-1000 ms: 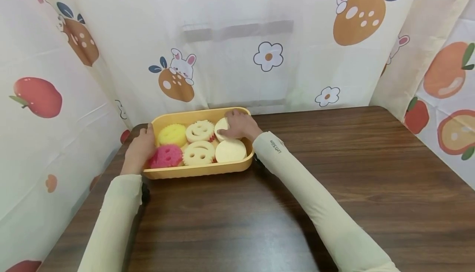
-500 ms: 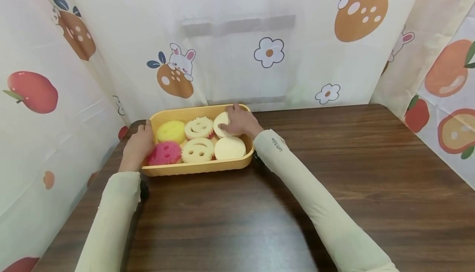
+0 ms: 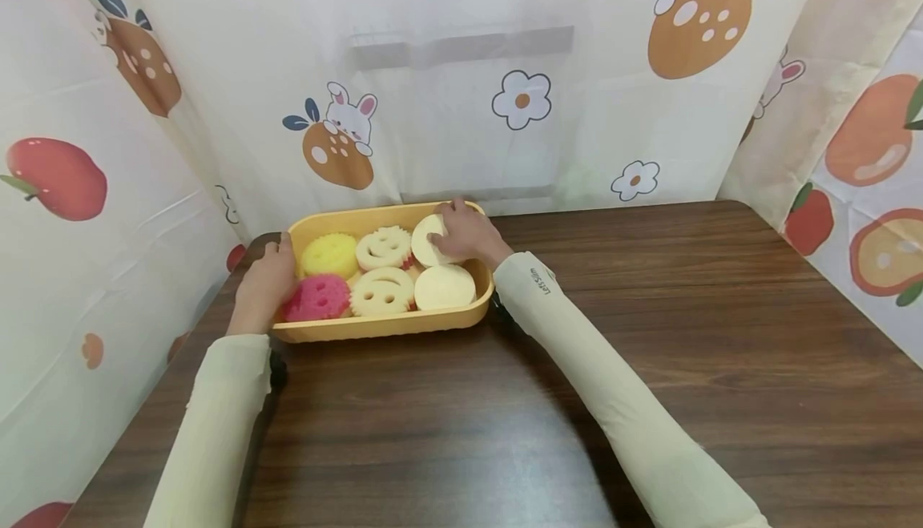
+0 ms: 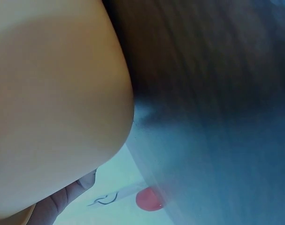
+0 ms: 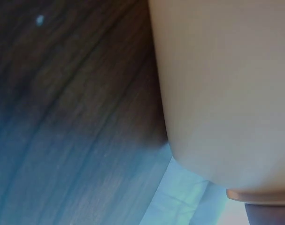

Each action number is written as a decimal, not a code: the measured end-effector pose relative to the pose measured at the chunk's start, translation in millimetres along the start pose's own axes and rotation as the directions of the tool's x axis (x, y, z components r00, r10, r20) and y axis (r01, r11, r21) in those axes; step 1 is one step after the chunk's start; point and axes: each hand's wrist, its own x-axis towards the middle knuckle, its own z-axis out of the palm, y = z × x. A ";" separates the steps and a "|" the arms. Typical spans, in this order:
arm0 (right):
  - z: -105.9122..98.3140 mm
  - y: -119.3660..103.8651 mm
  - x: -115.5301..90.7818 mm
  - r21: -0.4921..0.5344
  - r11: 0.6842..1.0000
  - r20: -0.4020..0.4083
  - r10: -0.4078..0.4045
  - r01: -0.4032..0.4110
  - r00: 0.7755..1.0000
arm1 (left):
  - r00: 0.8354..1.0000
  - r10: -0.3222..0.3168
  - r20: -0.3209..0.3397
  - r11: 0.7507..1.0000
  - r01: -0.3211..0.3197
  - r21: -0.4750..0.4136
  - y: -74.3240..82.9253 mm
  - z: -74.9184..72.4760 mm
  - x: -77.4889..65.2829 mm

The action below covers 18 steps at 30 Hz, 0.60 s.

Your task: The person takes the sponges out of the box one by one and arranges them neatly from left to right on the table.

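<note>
A yellow tray [image 3: 375, 328] stands at the back left of the table in the head view. Smiley-face sponges lie in it: a yellow one [image 3: 328, 255], a pink one [image 3: 317, 299] and two cream ones with cut-out faces [image 3: 382, 291]. Two plain cream discs [image 3: 445, 288], perhaps sponges, lie at the right end. My left hand [image 3: 265, 281] holds the tray's left end, thumb hidden. My right hand [image 3: 469, 233] covers part of the far right disc, thumb across its top, fingers reaching the back rim; their hold is hidden. Both wrist views mostly show the tray's outer wall [image 4: 62, 108].
The brown wooden table [image 3: 404, 432] carries the tray and extends far to the right. Printed curtains [image 3: 433, 135] hang close behind the tray and along both sides. My sleeved forearms cross the table's front part.
Both hands keep almost the same places on the tray and far right disc. My right thumb has shifted slightly, showing a little more of the disc. The view has tilted slightly.
</note>
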 end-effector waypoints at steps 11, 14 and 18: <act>-1.0 1.7 1.3 0.050 0.999 -0.035 -0.019 0.021 0.999 | 1.000 -0.007 0.008 1.000 0.007 -0.002 -0.9 -0.9 3.2; -0.5 3.0 1.8 0.072 0.997 -0.046 -0.031 0.034 0.998 | 1.000 -0.013 0.019 1.000 0.013 -0.006 -1.2 -0.4 4.2; 0.3 4.7 1.9 0.106 0.993 -0.059 -0.049 0.055 0.997 | 0.999 -0.017 0.027 1.000 0.017 -0.008 -1.9 1.3 5.7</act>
